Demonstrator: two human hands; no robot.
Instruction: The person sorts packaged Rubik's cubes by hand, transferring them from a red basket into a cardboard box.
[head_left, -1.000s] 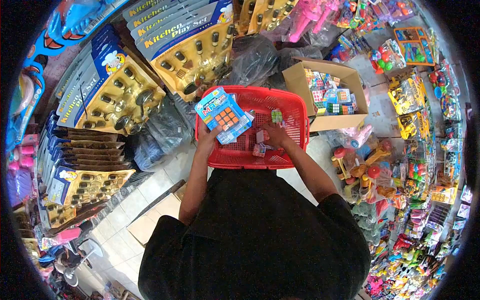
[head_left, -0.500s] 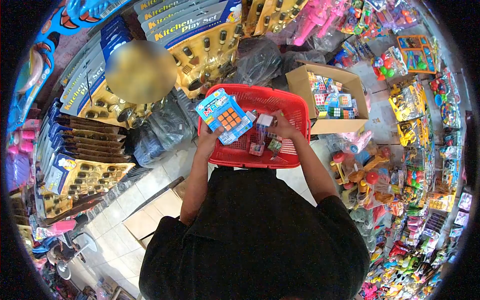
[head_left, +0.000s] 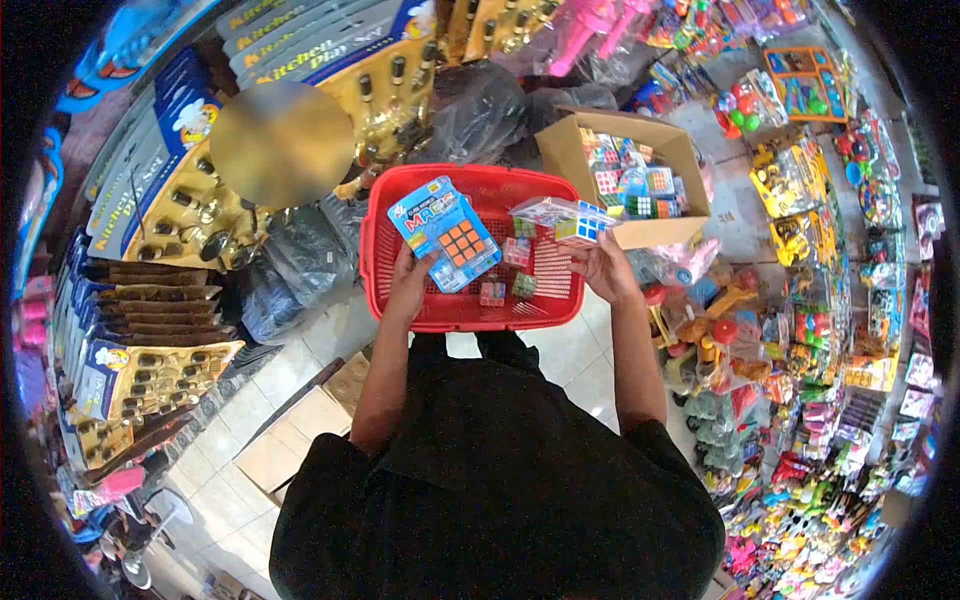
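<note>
Left hand [head_left: 408, 283]: at the near-left rim of the red basket [head_left: 395, 300]; fingers clenched on the lower edge of a blue carded cube pack [head_left: 445, 232], which tilts over the basket's left half.
Right hand [head_left: 608, 270]: just outside the basket's right rim, fingers grasping a clear-wrapped cube pack [head_left: 565, 219], held above the right edge.
Basket floor: three small loose cubes [head_left: 508, 272] near the middle; near-right corner bare.
Open room: tiled floor [head_left: 310, 370] to the near left; flat cardboard [head_left: 300, 440] lies on it. Toy piles [head_left: 720, 340] crowd the right side.
Far side: open carton [head_left: 570, 160] of cubes touches the basket's far-right corner; black bags [head_left: 480, 110] behind the far rim.
Change since 0.5 s ago: right hand has moved from inside the basket to beyond its right rim, the wrapped pack raised with it; left hand and carded pack unchanged.
</note>
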